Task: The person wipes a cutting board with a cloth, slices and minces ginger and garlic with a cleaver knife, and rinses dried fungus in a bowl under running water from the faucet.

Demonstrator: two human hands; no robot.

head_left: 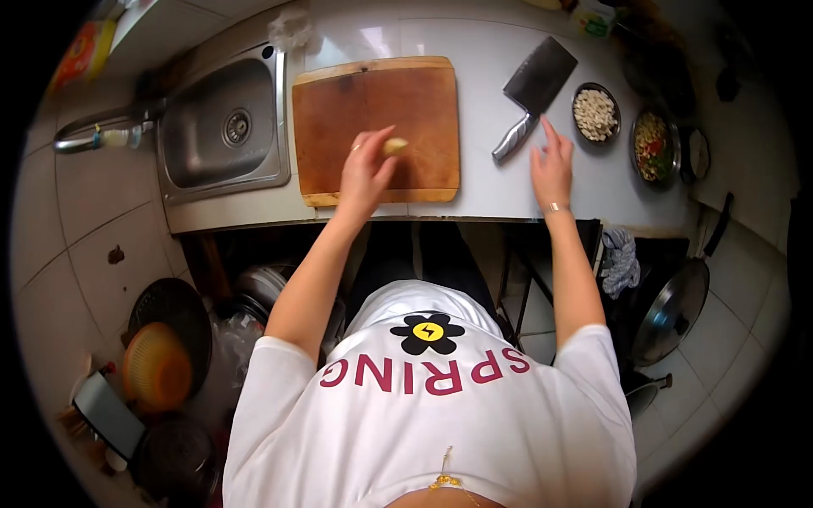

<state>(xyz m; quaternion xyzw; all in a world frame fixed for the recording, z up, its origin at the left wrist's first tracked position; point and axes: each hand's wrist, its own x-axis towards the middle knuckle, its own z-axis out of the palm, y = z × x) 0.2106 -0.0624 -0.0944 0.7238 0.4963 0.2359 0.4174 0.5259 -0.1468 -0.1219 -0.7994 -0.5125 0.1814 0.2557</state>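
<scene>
A wooden cutting board [330, 118] lies on the white counter. Over its right half is my left hand [367, 169], its fingers curled around or against a small pale yellow piece [395, 147] that looks like ginger or garlic. To the right of the board a cleaver [542, 78] lies flat, its metal handle pointing toward me. My right hand [553, 167] is just right of that handle, fingers apart and holding nothing, with the fingertips near the base of the blade.
A metal sink [224, 127] with a faucet [102, 138] is at the left. Right of the cleaver stand a bowl of pale cubes [595, 114] and a bowl of mixed chopped food [654, 148]. A lidded pan [673, 311] sits lower right.
</scene>
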